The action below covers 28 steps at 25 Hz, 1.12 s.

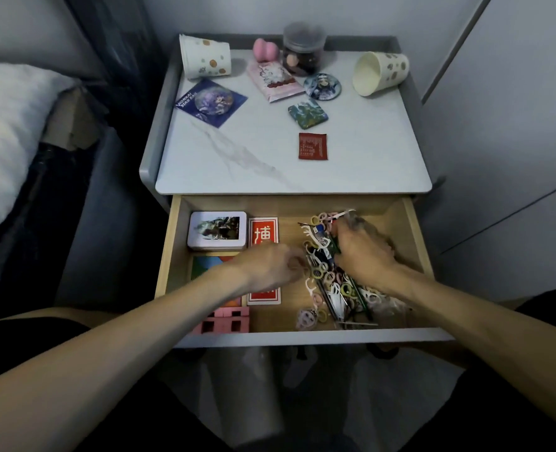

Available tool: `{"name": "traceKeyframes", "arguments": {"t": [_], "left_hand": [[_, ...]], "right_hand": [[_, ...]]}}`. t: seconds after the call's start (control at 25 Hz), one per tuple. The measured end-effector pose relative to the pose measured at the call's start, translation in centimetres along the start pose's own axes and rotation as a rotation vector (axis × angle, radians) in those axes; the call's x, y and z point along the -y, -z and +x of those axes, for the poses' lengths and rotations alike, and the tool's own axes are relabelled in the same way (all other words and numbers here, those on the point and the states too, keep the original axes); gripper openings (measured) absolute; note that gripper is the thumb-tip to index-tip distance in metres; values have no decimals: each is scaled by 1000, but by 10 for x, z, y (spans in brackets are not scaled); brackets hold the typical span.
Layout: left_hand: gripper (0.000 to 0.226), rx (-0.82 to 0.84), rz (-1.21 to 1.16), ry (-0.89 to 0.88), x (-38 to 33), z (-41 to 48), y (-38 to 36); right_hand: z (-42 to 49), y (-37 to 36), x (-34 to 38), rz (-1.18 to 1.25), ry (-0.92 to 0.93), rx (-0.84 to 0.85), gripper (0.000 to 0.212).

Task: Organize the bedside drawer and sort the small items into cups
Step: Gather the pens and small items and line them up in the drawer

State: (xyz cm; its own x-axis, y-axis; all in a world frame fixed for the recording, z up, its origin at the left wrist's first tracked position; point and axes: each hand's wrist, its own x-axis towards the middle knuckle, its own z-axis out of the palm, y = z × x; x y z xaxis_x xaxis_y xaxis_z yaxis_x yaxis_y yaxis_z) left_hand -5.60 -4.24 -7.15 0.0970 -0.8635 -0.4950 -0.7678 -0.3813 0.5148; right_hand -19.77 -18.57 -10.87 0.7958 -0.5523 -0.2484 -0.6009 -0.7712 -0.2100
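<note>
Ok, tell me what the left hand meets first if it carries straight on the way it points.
The left hand points right, so it would first meet the heap of coloured rings and white plastic picks in the wooden drawer; depth is unclear.

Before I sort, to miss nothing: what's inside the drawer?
Tin, red box, pink blocks, a heap of hair ties and floss picks; left hand and right hand hide part.

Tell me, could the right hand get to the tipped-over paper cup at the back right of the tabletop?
Probably yes. The right hand is down in the open drawer, and nothing stands on the tabletop between it and the cup.
</note>
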Motion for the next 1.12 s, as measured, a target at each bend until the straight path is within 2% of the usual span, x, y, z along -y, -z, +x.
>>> {"name": "traceKeyframes", "arguments": {"t": [0.12, 0.24, 0.32, 0.56, 0.68, 0.84, 0.92, 1.0, 1.12], "left_hand": [[40, 8, -152, 95, -13, 34, -32], [52, -135, -386, 165, -21, 52, -54], [60, -226, -486, 185, -29, 58, -61], [66, -327, -629, 281, -38, 73, -66], [65, -323, -804, 340, -30, 67, -62], [39, -245, -1121, 433, -24, 55, -55], [29, -237, -1221, 476, -23, 51, -52], [24, -248, -1326, 500, -23, 50, -50], [21, -218, -1477, 521, -23, 47, -47]], "right_hand": [[14, 14, -16, 188, -138, 20, 17], [12, 18, -26, 381, -120, 47, 21], [7, 14, -23, 412, -59, 66, 22], [8, -1, -22, 240, 17, 127, 16], [5, -3, -13, 62, 25, 144, 28], [1, -4, -3, -192, 87, 42, 42], [1, -6, -2, -228, 85, 25, 44], [2, -9, -1, -218, 73, 17, 36], [5, -11, -4, -126, 34, -103, 27]]}}
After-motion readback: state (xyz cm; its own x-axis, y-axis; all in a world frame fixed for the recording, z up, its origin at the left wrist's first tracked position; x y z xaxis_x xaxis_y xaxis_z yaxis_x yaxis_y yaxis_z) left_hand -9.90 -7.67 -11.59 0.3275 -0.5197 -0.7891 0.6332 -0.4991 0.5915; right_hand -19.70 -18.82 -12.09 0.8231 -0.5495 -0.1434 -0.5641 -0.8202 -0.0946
